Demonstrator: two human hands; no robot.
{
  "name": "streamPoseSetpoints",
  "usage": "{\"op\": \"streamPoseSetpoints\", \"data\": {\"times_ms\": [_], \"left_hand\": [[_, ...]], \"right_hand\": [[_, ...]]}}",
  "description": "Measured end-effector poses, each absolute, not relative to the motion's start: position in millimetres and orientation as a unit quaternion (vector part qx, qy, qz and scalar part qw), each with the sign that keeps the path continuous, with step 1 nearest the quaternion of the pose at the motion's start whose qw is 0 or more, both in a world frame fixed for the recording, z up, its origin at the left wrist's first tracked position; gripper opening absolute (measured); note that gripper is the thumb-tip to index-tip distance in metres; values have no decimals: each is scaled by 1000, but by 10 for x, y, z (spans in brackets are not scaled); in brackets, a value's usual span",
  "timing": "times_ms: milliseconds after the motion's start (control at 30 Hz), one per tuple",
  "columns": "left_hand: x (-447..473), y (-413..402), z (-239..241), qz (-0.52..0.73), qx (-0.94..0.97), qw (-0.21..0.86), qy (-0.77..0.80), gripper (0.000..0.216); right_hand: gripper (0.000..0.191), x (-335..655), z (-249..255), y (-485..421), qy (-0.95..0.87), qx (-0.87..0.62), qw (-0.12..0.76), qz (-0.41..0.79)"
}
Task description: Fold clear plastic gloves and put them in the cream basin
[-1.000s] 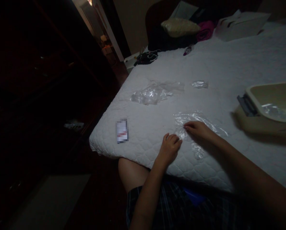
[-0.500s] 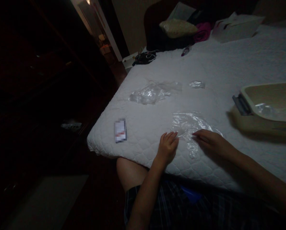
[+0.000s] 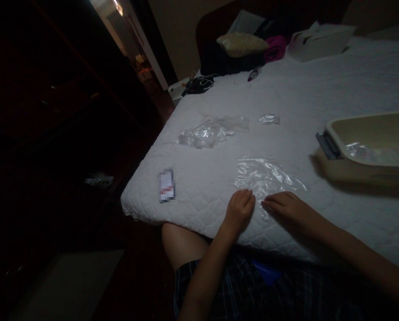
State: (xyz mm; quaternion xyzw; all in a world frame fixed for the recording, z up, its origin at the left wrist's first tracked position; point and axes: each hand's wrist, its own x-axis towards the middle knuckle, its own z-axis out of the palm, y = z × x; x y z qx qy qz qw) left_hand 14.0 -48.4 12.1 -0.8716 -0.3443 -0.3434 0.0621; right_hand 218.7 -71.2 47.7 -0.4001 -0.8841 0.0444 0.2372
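Near the front edge of the bed, a clear plastic bag (image 3: 261,174) is spread on the white quilted cover, its narrow lower part crumpled toward me. My left hand (image 3: 240,210) is at the bag's lower left, fingers bent and pressed together on the film. From the right, my right hand (image 3: 288,207) pinches the crumpled lower part between thumb and fingers. Only a small gap separates the two hands. Farther back lie another crumpled clear bag (image 3: 208,133) and a small folded plastic piece (image 3: 269,119).
A cream plastic bin (image 3: 360,171) with a grey handle (image 3: 328,145) stands at right, clear plastic inside. A blurred-out phone-like object (image 3: 166,186) lies at left. Toward the headboard are a white box (image 3: 320,42), a yellowish pillow (image 3: 241,43) and a pink roll (image 3: 275,48).
Both hands have come slightly nearer to me over the bag's lower part. My left fingers, more spread before, are now closer together. The view has shifted a little.
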Motion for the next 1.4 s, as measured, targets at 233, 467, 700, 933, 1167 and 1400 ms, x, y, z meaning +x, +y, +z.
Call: {"op": "streamPoseSetpoints", "data": {"times_ms": [233, 467, 700, 933, 1167, 1400], "left_hand": [[181, -469, 66, -324, -886, 36, -331, 21], [170, -462, 47, -329, -886, 40, -323, 20], [175, -465, 43, -315, -892, 40, -322, 21], [175, -461, 29, -299, -897, 40, -323, 22], [176, -456, 24, -288, -901, 56, -319, 20], [196, -467, 40, -275, -901, 49, -331, 27]], "right_hand": [[30, 2255, 449, -735, -889, -404, 214, 25], [26, 2248, 482, -683, -882, -412, 226, 28], [22, 2184, 509, -653, -842, -479, 226, 101], [26, 2091, 597, -552, -757, -583, 238, 176], [29, 2063, 534, -438, -729, -616, 255, 156], [24, 2062, 462, -382, -744, -603, 270, 100]]}}
